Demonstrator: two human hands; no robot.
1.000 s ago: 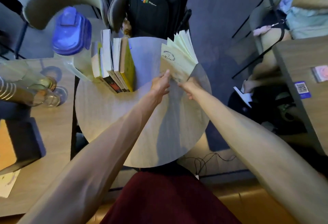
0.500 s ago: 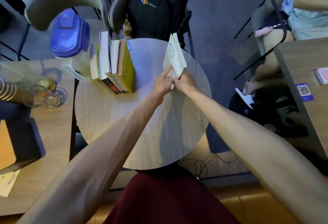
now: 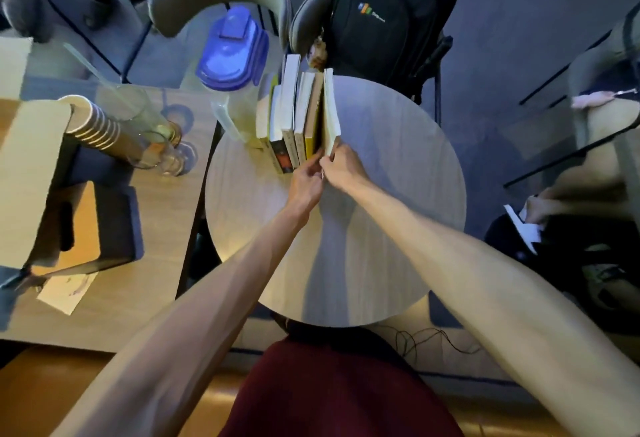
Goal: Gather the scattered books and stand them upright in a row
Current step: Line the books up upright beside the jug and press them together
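Several books point(image 3: 289, 114) stand upright in a row at the far left of the round table point(image 3: 388, 166), leaning against a clear jug. A thin cream book point(image 3: 330, 111) stands upright at the row's right end, touching a yellow-spined book point(image 3: 311, 118). My right hand point(image 3: 341, 168) grips the cream book's near lower corner. My left hand point(image 3: 306, 182) pinches the same corner from the left, its fingertips at the foot of the yellow-spined book.
The clear jug with a blue lid point(image 3: 232, 56) stands left of the row. A side table point(image 3: 114, 229) at left holds glasses point(image 3: 156, 139), stacked paper cups point(image 3: 93, 125) and a box. A black backpack point(image 3: 391, 17) sits on a chair beyond the table. A person sits at far right.
The cream book was fanned open at the table's middle, then closed. Both hands carried it left and stood it against the row's right end.
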